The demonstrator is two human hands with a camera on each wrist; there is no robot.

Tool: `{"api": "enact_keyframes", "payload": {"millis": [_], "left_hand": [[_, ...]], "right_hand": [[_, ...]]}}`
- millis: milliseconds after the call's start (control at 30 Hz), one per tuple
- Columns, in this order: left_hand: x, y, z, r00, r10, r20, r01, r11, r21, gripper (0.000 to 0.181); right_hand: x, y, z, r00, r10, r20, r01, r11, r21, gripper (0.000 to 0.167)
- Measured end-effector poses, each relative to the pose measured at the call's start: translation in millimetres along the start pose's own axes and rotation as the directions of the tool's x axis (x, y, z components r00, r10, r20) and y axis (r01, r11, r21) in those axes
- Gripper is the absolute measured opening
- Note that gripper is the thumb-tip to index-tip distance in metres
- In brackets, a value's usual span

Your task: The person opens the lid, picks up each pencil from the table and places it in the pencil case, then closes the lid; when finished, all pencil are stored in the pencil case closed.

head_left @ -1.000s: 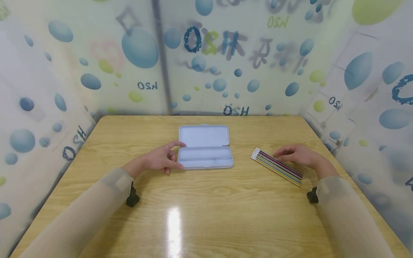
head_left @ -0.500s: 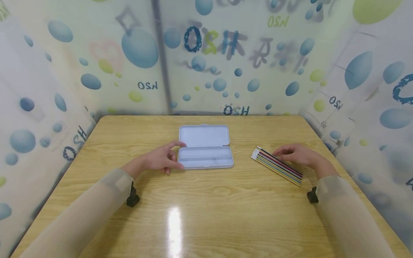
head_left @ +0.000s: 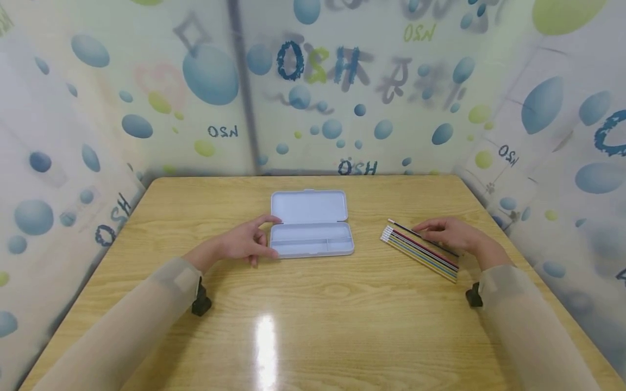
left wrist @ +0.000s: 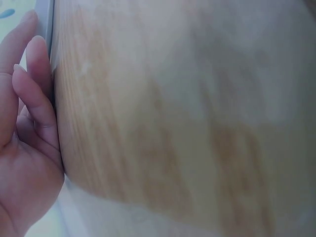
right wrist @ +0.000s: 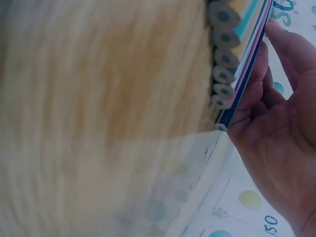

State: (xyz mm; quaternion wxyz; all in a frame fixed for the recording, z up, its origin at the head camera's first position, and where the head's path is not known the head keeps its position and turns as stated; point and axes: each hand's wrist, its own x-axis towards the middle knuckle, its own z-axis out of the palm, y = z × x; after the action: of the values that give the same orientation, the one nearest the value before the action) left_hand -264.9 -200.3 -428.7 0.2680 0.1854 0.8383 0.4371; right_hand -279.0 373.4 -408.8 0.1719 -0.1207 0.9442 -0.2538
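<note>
A pale blue pencil case [head_left: 311, 232] lies open on the table, its lid [head_left: 309, 206] folded back and its compartments empty. My left hand [head_left: 242, 240] holds the case's left end between thumb and index finger; in the left wrist view, the other fingers of this hand [left wrist: 29, 118] are bent near the case's edge [left wrist: 44, 22]. With its fingertips my right hand [head_left: 452, 234] pinches a dark pencil [head_left: 403, 227], lying slightly apart from a slanted row of several pencils [head_left: 423, 254]. The right wrist view has the row's blunt ends [right wrist: 225, 58] beside the dark pencil [right wrist: 241, 96] and hand [right wrist: 286, 113].
The wooden table [head_left: 313, 320] has walls patterned with blue and green drops [head_left: 210, 73] behind it and on both sides. Dark devices are strapped at both wrists, below the sleeves [head_left: 528, 320].
The dark pencil has slid away from the row toward the back, in my right hand's fingertips, leaving a gap. My left hand and the case stay put.
</note>
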Motion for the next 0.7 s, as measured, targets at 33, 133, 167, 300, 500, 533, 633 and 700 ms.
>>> {"api": "enact_keyframes", "payload": {"millis": [33,133,167,300,500,533,633,700], "left_hand": [[-0.1,0.0,-0.2,1.000,0.001,-0.002,-0.001,1.000,0.000,0.091],[-0.4,0.9,-0.8,1.000,0.000,-0.007,0.000,1.000,0.001,0.091],[0.0,1.0,-1.1,1.000,-0.001,-0.008,0.001,1.000,0.001,0.091],[0.2,1.1,-0.7,1.000,0.001,-0.007,-0.001,1.000,-0.003,0.090],[-1.9,-1.7,2.1,1.000,-0.003,0.001,0.003,1.000,-0.010,0.091],[-1.9,-2.1,2.2,1.000,-0.002,0.002,0.002,1.000,-0.010,0.091],[-1.5,-1.2,1.7,1.000,-0.003,-0.006,0.003,1.000,-0.013,0.091],[-0.6,-0.8,1.3,1.000,0.001,-0.009,-0.001,1.000,-0.015,0.090]], "right_hand": [[0.3,-0.6,-0.5,1.000,0.000,0.000,0.000,1.000,-0.005,0.038],[0.2,-1.2,-1.8,1.000,0.002,0.009,-0.002,1.000,-0.004,0.041],[0.3,-1.3,-1.8,1.000,0.001,0.013,-0.001,1.000,0.000,0.041],[-0.7,-1.0,-1.2,1.000,-0.022,0.020,0.021,0.999,0.028,0.039],[0.7,-0.2,1.3,1.000,-0.011,0.017,0.010,1.000,0.008,0.037],[1.1,-0.1,1.4,1.000,-0.013,0.012,0.013,1.000,-0.004,0.036],[2.2,-0.5,1.2,1.000,-0.028,-0.009,0.027,0.999,-0.027,0.035],[2.6,-0.9,0.3,0.999,-0.042,-0.019,0.041,0.998,-0.037,0.036]]}}
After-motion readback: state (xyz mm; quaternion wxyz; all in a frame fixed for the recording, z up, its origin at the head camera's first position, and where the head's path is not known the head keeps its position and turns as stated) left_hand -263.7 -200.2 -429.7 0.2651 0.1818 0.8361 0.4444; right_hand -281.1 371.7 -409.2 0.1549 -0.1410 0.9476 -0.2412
